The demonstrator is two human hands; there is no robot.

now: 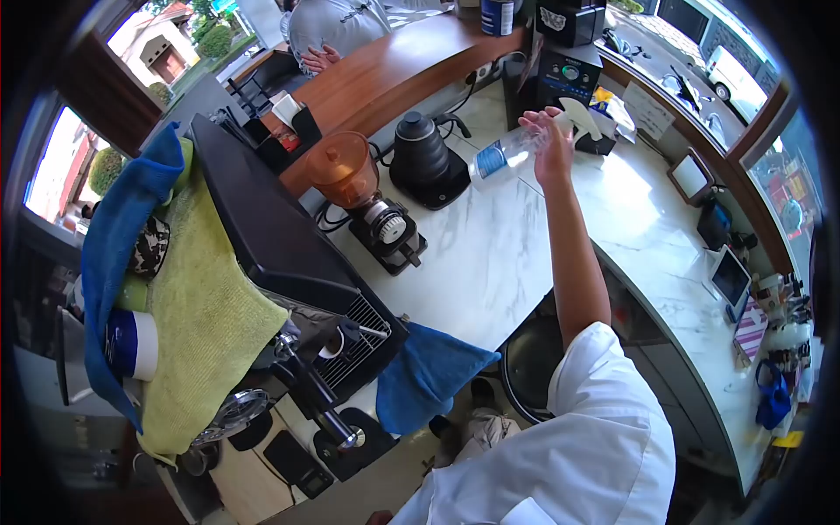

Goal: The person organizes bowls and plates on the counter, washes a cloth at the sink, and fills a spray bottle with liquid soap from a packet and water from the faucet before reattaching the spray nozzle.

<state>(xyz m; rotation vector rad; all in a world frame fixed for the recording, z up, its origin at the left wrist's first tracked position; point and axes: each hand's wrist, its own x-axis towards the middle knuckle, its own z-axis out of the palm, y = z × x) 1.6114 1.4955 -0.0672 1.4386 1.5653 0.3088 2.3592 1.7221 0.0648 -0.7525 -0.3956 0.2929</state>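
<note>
One clear spray bottle (497,163), prob. light, slightly flexible, maybe slippery if wet, is tilted over the white counter (468,249); R hand (551,149) is wrapped round its upper part, approx. neck, prob. best hold.

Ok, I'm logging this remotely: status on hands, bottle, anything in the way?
Right hand at spray bottle neck, grip unclear. Left hand barely in frame, unreadable. Black kettle nearby, apparently not blocking.

The white marbled worktop (472,271) here carries an orange-hoppered grinder (381,217) at eleven o'clock, a black kettle (418,153) on its base (444,191) at twelve and a white-framed screen (729,277) over at three.
</note>
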